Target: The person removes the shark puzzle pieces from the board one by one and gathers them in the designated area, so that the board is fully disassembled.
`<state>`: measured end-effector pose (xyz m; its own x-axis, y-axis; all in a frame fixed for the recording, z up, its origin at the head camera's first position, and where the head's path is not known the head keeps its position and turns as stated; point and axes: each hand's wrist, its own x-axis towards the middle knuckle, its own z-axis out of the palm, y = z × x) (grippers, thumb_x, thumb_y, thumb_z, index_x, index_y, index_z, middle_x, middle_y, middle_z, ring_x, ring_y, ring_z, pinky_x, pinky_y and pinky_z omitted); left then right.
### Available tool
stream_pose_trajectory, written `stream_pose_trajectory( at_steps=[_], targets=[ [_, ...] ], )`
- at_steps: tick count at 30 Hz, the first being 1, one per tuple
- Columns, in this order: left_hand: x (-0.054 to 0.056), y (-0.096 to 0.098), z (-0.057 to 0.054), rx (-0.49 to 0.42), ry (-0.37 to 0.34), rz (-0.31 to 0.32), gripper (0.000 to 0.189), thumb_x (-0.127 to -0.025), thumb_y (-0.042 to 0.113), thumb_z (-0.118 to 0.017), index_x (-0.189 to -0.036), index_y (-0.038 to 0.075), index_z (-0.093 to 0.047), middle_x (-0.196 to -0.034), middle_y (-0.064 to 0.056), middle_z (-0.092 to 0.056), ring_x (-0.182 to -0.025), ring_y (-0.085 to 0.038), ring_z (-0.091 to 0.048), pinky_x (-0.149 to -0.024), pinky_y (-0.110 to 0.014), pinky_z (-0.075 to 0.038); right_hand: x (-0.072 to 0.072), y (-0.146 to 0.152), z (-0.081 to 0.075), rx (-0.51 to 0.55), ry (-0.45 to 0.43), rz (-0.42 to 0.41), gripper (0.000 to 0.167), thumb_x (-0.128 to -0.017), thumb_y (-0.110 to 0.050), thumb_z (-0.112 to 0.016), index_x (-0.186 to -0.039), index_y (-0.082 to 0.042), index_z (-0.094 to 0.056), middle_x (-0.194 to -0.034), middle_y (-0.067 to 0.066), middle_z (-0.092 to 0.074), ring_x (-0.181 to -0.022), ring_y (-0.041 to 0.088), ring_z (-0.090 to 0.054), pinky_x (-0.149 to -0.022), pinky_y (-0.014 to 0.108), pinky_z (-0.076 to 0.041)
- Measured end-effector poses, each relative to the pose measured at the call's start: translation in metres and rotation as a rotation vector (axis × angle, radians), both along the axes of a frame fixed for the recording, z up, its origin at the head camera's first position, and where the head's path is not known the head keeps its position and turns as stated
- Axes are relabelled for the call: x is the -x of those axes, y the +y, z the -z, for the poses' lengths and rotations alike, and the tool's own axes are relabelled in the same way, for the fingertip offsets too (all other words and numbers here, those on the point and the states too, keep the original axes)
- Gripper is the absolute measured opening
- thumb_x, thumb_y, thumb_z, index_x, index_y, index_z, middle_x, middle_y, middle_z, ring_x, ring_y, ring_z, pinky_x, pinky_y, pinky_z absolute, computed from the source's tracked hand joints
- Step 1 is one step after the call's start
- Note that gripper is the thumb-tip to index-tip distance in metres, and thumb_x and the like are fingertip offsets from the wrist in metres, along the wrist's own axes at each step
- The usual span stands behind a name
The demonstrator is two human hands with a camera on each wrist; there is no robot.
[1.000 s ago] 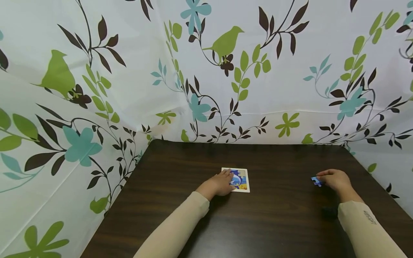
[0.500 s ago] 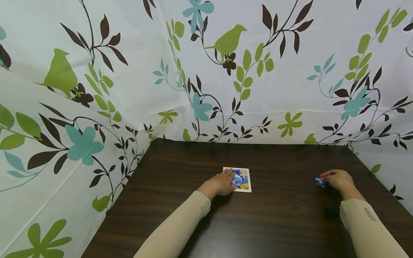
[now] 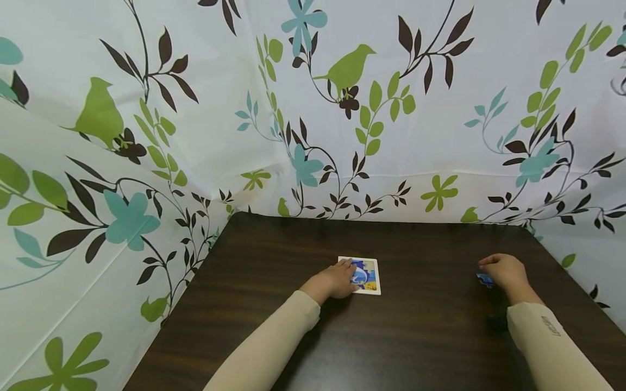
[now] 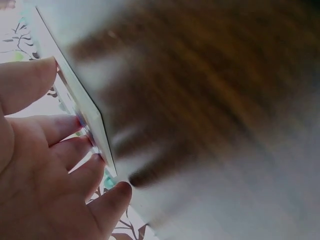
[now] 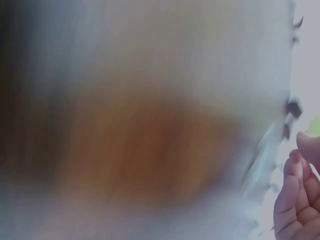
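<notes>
My left hand rests on a small square puzzle with a pale frame and a blue, yellow and purple picture. Its spread fingers cover the puzzle's left part; in the left wrist view, the fingertips meet the face of the board. Farther right, a blue jigsaw piece lies on the dark table. Just above it is my right hand, loosely curled with nothing held. In the right wrist view, the thumb and index tips are slightly apart, and the piece sits beyond them.
The dark brown wooden table spreads under both hands. A white cloth printed with birds, leaves and flowers hangs behind it and along the sides.
My right hand has let go of the blue jigsaw piece and lifted slightly, leaving the piece below its fingertips. The left hand stays on the puzzle.
</notes>
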<state>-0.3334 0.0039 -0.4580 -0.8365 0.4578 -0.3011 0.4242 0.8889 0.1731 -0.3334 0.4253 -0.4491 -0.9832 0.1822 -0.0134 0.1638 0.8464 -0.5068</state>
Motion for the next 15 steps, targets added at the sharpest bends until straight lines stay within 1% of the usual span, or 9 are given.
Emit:
stream_pose_trajectory(
  at_steps=[2, 6, 10, 13, 15],
  targets=[
    [-0.001, -0.001, 0.000, -0.004, 0.002, -0.001, 0.063, -0.103, 0.041, -0.050, -0.158, 0.016, -0.030, -0.167, -0.001, -0.019, -0.155, -0.018, -0.016, -0.124, -0.038, -0.023, 0.004, -0.018, -0.004, 0.004, 0.036, -0.032, 0.030, -0.096, -0.017, -0.058, -0.110, 0.009, -0.067, -0.119, 0.037, -0.059, -0.101, 0.051, -0.057, -0.077, 0.056, -0.049],
    [-0.002, -0.002, 0.001, -0.015, 0.008, -0.004, 0.063, -0.103, 0.041, -0.049, -0.157, 0.015, -0.030, -0.167, -0.001, -0.019, -0.155, -0.018, -0.016, -0.124, -0.038, -0.023, 0.015, -0.063, -0.008, 0.038, 0.067, -0.118, 0.029, -0.097, -0.018, -0.060, -0.112, 0.006, -0.068, -0.120, 0.034, -0.061, -0.105, 0.052, -0.057, -0.080, 0.057, -0.050],
    [-0.003, -0.003, 0.001, -0.024, 0.002, -0.008, 0.063, -0.103, 0.041, -0.049, -0.158, 0.015, -0.029, -0.167, -0.001, -0.018, -0.155, -0.018, -0.015, -0.124, -0.038, -0.023, 0.025, -0.112, -0.005, 0.088, 0.071, -0.181, 0.025, -0.095, -0.018, -0.063, -0.109, 0.002, -0.071, -0.117, 0.029, -0.065, -0.106, 0.046, -0.060, -0.083, 0.054, -0.051],
    [-0.004, -0.003, 0.000, -0.023, -0.003, -0.009, 0.063, -0.103, 0.041, -0.048, -0.158, 0.016, -0.028, -0.167, -0.001, -0.017, -0.155, -0.018, -0.015, -0.124, -0.039, -0.023, 0.032, -0.146, -0.001, 0.110, 0.070, -0.212, 0.021, -0.093, -0.016, -0.066, -0.104, 0.001, -0.074, -0.111, 0.025, -0.069, -0.102, 0.041, -0.063, -0.083, 0.051, -0.052],
    [-0.004, -0.003, -0.002, -0.023, -0.006, -0.007, 0.063, -0.103, 0.041, -0.048, -0.158, 0.016, -0.028, -0.167, -0.001, -0.017, -0.155, -0.018, -0.014, -0.124, -0.039, -0.023, 0.035, -0.168, 0.002, 0.125, 0.064, -0.220, 0.019, -0.092, -0.015, -0.067, -0.101, 0.000, -0.075, -0.107, 0.022, -0.071, -0.098, 0.037, -0.064, -0.083, 0.049, -0.053]
  ],
)
